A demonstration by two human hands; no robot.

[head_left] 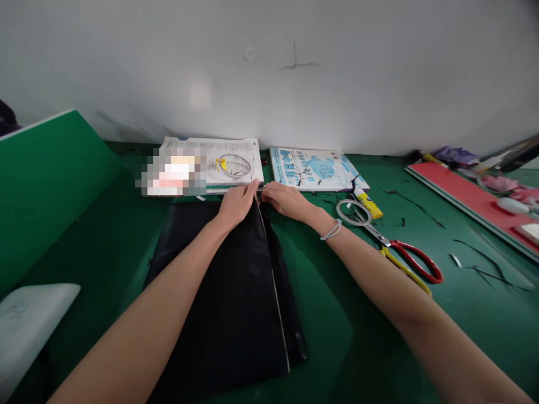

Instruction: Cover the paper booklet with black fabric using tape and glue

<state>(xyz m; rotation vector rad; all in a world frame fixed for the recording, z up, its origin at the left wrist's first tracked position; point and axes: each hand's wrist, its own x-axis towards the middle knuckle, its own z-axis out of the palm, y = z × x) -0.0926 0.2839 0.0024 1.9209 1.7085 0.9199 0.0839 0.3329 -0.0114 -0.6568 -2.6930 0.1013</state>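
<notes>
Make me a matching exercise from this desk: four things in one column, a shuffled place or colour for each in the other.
1. scissors
2. bracelet
3. black sheet
4. glue stick

A. touched by the left hand
B. mostly yellow
C. around the right wrist
D. red and yellow handles

Pairs: 1-D, 2-C, 3-A, 4-B

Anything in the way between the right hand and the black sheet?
Nothing visible: the right hand is at the sheet's far right corner, close beside the left hand, which pinches the black sheet. The scissors and tape roll lie off to the right.
</notes>
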